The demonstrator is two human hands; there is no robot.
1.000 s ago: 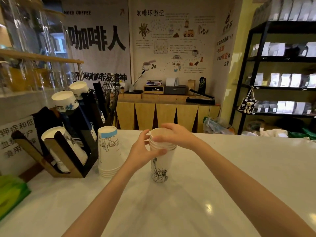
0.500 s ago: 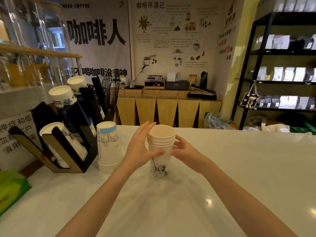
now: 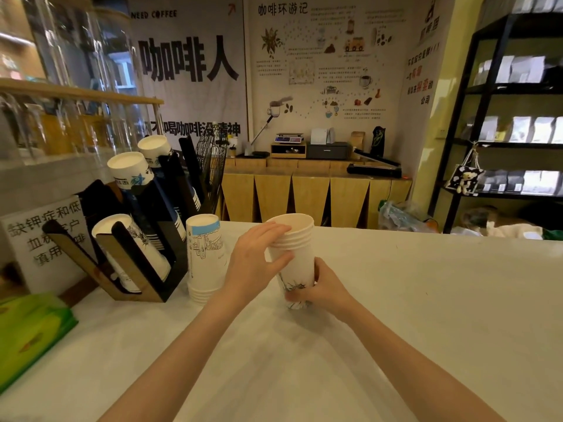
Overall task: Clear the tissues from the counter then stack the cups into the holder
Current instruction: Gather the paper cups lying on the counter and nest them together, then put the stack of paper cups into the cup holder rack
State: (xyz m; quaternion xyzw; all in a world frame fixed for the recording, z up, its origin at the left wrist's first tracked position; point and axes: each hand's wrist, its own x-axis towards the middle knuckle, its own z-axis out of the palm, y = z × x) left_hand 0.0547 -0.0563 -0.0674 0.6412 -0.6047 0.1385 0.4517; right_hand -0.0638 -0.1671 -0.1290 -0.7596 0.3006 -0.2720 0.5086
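A stack of white paper cups (image 3: 297, 239) with a dark drawing low on its side stands in the middle of the white counter (image 3: 426, 300). My left hand (image 3: 256, 260) wraps the stack's upper left side, fingers near the rim. My right hand (image 3: 320, 287) grips its lower right part by the base. A second stack of cups (image 3: 205, 254), printed in blue, stands just to the left. The black and wood cup holder (image 3: 137, 263) at the left carries several slanted rows of cups. No tissues are in view.
A green packet (image 3: 27, 327) lies at the counter's left edge, below a white sign (image 3: 42, 239) with black characters. A wire basket (image 3: 211, 159) stands behind the holder. Beyond the counter are a wooden sideboard and black shelves at the right.
My right hand came off the top of the stack and dropped to grip its base. My left hand closed around the upper part.
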